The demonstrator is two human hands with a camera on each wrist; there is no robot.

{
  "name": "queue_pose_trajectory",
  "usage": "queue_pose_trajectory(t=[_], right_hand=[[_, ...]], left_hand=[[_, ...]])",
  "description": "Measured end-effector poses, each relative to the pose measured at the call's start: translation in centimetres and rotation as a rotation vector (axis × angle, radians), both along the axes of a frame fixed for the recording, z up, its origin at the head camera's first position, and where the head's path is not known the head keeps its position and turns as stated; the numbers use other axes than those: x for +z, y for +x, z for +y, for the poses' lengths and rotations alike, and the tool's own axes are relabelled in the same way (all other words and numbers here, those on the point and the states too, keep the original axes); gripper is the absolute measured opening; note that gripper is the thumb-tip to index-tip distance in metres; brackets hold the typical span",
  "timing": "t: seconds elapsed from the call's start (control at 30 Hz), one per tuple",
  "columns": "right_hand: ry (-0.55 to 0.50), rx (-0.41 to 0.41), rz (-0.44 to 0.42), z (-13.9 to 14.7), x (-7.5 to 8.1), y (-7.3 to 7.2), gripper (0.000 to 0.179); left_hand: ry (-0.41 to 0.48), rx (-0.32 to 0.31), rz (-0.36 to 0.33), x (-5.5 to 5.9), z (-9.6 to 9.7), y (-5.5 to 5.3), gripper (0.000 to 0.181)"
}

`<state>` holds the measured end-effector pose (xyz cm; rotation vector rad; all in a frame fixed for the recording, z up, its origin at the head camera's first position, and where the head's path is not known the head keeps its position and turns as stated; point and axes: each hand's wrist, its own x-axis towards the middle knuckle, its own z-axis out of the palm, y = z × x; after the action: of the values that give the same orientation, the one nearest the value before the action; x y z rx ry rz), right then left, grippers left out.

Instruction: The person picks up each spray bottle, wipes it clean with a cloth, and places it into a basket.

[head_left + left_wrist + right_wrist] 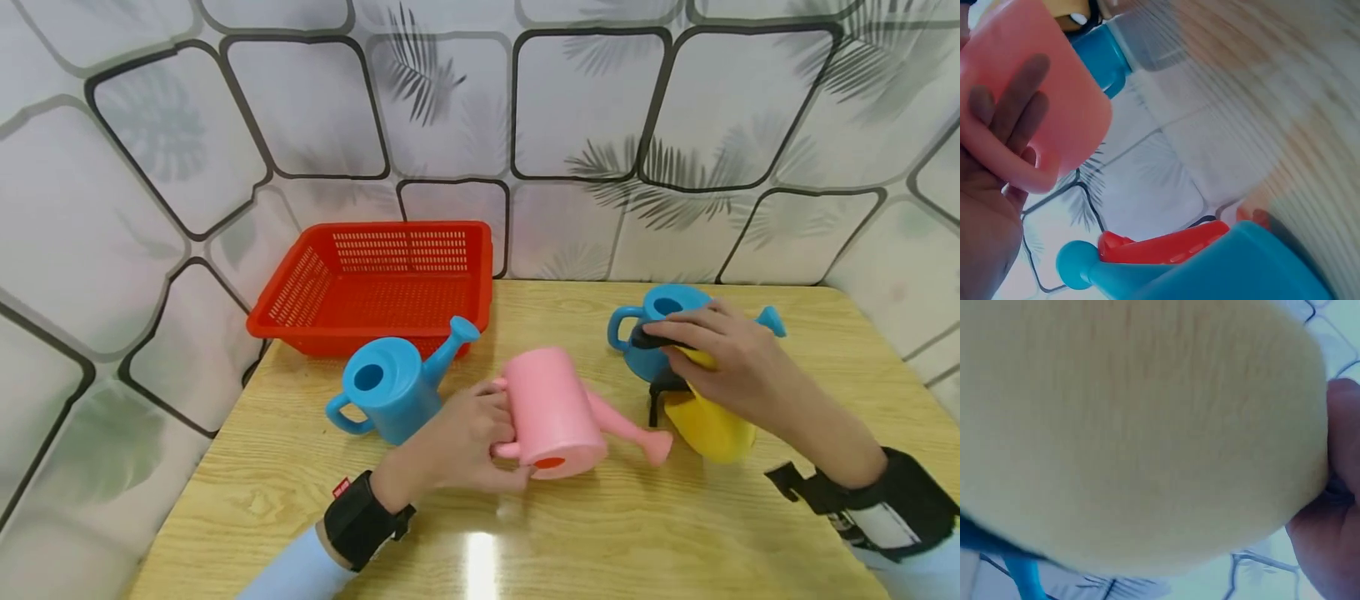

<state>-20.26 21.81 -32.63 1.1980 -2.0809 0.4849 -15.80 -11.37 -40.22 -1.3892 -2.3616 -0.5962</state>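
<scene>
My left hand (472,437) grips the handle of a pink watering can (551,408), its fingers passed through the handle loop in the left wrist view. The can leans over, its spout pointing right and an orange-red spot showing at its base. My right hand (738,367) holds a yellow spray bottle (716,429) with a black head, gripping it near the top. The bottle's rounded yellow body (1147,437) fills most of the right wrist view. Behind the right hand stands a blue watering can (648,358), partly covered by the hand and bottle.
Another blue watering can (401,400) stands left of the pink one, its spout overlapping the front of a red plastic basket (367,342) at the back left. A patterned cloth (577,108) rises behind the wooden table (600,550).
</scene>
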Motion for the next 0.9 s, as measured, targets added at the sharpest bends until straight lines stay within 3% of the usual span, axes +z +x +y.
queue_pose_trajectory(t=[0.1, 0.2, 0.37, 0.47, 0.6, 0.73, 0.9], right_hand=[[-0.047, 0.049, -0.054, -0.3, -0.2, -1.3, 0.043], [-0.067, 0.145, -0.104, -2.0, -0.7, -1.6, 0.038], [0.070, 0.228, -0.148, -5.4, -0.8, -0.4, 0.034], [0.217, 0.195, -0.196, -6.8, -0.4, 0.2, 0.026], [0.339, 0.102, -0.314, -8.0, 0.2, 0.6, 0.033], [0.327, 0.028, -0.404, -8.5, 0.2, 0.9, 0.024], [0.293, 0.032, -0.334, -8.6, -0.3, 1.4, 0.022]], left_hand=[[-0.080, -0.013, 0.092, 0.0, 0.4, 0.2, 0.033], [-0.122, -0.032, 0.143, -0.1, 0.8, 0.3, 0.035], [-0.163, -0.079, 0.143, 0.0, 1.2, 0.6, 0.032], [-0.187, -0.089, 0.139, 0.0, 1.4, 0.7, 0.030], [-0.213, -0.067, 0.138, -0.1, 1.6, 0.8, 0.029], [-0.233, -0.048, 0.131, -0.1, 1.6, 0.9, 0.029], [-0.242, -0.045, 0.140, -0.1, 1.6, 0.9, 0.028]])
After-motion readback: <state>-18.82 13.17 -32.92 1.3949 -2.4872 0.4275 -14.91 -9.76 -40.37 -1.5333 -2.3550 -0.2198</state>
